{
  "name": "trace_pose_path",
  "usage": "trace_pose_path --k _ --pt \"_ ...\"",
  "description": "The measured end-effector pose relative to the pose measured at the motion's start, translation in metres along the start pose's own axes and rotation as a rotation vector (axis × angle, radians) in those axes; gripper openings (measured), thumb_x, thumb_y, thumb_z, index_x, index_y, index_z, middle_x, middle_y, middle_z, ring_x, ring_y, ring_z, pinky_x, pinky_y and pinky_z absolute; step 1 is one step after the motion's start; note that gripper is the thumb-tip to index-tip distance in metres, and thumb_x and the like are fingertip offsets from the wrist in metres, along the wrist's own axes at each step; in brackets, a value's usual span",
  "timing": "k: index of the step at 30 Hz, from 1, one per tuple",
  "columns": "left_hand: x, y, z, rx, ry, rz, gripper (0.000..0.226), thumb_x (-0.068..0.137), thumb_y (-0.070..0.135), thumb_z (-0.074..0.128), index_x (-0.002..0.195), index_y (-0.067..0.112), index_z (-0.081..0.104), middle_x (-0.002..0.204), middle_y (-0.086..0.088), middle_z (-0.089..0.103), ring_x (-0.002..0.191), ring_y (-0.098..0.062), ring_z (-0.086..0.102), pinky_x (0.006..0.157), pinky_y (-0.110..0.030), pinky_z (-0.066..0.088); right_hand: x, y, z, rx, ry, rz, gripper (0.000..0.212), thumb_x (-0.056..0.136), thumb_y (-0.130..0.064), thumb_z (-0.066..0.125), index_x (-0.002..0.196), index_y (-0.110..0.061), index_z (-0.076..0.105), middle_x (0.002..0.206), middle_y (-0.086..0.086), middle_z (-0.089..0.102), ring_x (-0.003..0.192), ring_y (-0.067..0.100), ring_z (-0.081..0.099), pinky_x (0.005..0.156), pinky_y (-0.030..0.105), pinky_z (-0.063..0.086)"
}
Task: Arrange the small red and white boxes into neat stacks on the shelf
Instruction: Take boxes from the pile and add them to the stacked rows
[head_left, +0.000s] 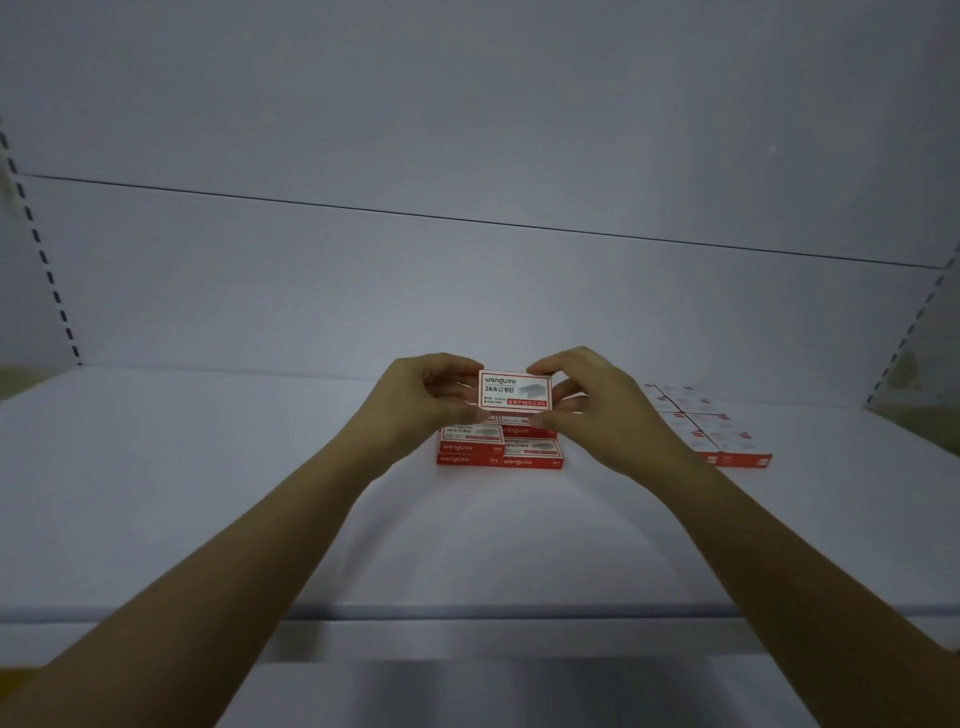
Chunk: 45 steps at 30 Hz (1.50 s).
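Both hands had one small red-and-white box (513, 391) pinched between them: left hand (415, 400) on its left end, right hand (602, 410) on its right end, fingers (551, 368) curled and clamped on the box edges. The box was in the air, face tilted toward the cam, just above the stack (498, 451) mid-shelf (234, 493). Risk, imo: the stack looked uneven, front-left pile higher than front-right. A box set down skewed or straddling 2 piles could overhang or slide off. A knuckle bump could also shove the lower boxes out of line. A second flat group (711, 431) lay near on the right, not touching the stack. Print on the held box: "wengu", "24/6" plus Chinese chars, and a red strip w/ "12". The small lines were too fine to read. The stack's red sides also read "wengu".
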<state>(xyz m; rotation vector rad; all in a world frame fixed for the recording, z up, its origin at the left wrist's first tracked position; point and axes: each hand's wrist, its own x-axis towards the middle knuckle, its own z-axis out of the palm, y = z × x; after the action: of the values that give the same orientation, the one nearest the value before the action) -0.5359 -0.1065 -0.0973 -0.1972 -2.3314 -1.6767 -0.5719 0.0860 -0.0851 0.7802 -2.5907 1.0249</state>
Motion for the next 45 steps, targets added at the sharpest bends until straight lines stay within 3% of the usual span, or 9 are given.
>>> trace_pose_path --k 9,15,19,25,30,33,36,40,45 --pt "0.004 -0.032 0.003 0.566 0.073 -0.170 0.043 0.076 0.021 0.077 0.114 0.011 0.060 0.113 -0.010 0.063 0.097 -0.019 0.058 0.085 -0.026 0.045 -0.002 0.049 -0.002 -0.205 -0.151 0.201 0.047 0.080 -0.019 0.072 0.124 -0.018 0.058 0.119 0.000 0.058 0.084 0.007 0.055 0.077 0.019 0.039" --pt "0.012 -0.046 0.005 0.571 -0.055 -0.320 0.023 0.074 0.038 0.076 0.082 0.023 0.060 0.081 -0.008 0.056 0.073 -0.016 0.044 0.065 -0.024 0.035 0.008 0.054 0.012 -0.157 -0.200 0.219 0.048 0.079 -0.019 0.073 0.125 -0.019 0.058 0.122 0.000 0.059 0.088 0.007 0.054 0.062 0.006 0.034" --pt "0.015 -0.047 0.008 0.547 -0.039 -0.315 0.026 0.080 0.030 0.072 0.101 0.015 0.073 0.080 -0.005 0.067 0.066 -0.011 0.049 0.058 -0.018 0.037 0.014 0.056 0.018 -0.116 -0.180 0.207 0.047 0.077 -0.014 0.075 0.122 -0.015 0.062 0.123 0.004 0.059 0.084 0.009 0.059 0.060 0.004 0.036" --pt "0.015 -0.043 0.018 0.601 -0.012 -0.348 0.027 0.086 0.028 0.066 0.103 0.008 0.071 0.084 -0.007 0.066 0.064 -0.011 0.049 0.051 -0.016 0.032 0.014 0.060 0.019 -0.157 -0.206 0.157 0.046 0.079 -0.020 0.074 0.123 -0.016 0.061 0.121 0.005 0.056 0.088 0.009 0.056 0.075 0.013 0.040" --pt "0.014 -0.041 0.027 0.726 -0.022 -0.350 0.030 0.088 0.028 0.062 0.105 0.003 0.068 0.103 -0.013 0.067 0.082 -0.020 0.056 0.066 -0.023 0.038 0.020 0.062 0.013 -0.208 -0.307 0.099 0.048 0.081 -0.026 0.072 0.126 -0.016 0.058 0.122 0.003 0.055 0.087 0.009 0.054 0.065 0.009 0.037" --pt "0.015 -0.039 0.025 0.750 -0.057 -0.391 0.033 0.085 0.036 0.065 0.087 0.003 0.066 0.083 -0.009 0.064 0.068 -0.016 0.051 0.059 -0.023 0.036 0.028 0.063 0.005 -0.238 -0.341 0.073 0.046 0.083 -0.041 0.066 0.122 -0.018 0.061 0.119 0.000 0.058 0.090 0.008 0.051 0.067 0.015 0.035" --pt "0.022 -0.037 0.016 0.649 0.021 -0.433 0.045 0.086 0.048 0.059 0.065 0.010 0.049 0.063 -0.004 0.045 0.056 -0.015 0.039 0.052 -0.025 0.028 0.040 0.072 0.002 -0.158 -0.210 0.103 0.030 0.092 -0.035 0.055 0.111 -0.015 0.066 0.112 0.001 0.065 0.090 0.011 0.055 0.075 0.021 0.037" --pt "0.046 -0.043 0.000 0.487 0.211 -0.405 0.035 0.095 0.031 0.050 0.081 0.003 0.065 0.080 -0.008 0.062 0.067 -0.016 0.051 0.069 -0.025 0.038 0.061 0.090 0.013 -0.150 -0.131 0.186 0.027 0.097 -0.016 0.044 0.114 -0.009 0.064 0.112 0.008 0.065 0.096 0.020 0.060 0.082 0.026 0.044" --pt "0.088 -0.070 -0.015 0.534 0.183 -0.402 0.020 0.092 0.004 0.045 0.077 0.008 0.057 0.085 -0.015 0.064 0.074 -0.021 0.055 0.070 -0.025 0.042 0.091 0.103 0.037 -0.200 -0.170 0.236 0.031 0.096 -0.011 0.041 0.119 -0.006 0.062 0.120 0.011 0.063 0.107 0.024 0.060 0.095 0.030 0.043"
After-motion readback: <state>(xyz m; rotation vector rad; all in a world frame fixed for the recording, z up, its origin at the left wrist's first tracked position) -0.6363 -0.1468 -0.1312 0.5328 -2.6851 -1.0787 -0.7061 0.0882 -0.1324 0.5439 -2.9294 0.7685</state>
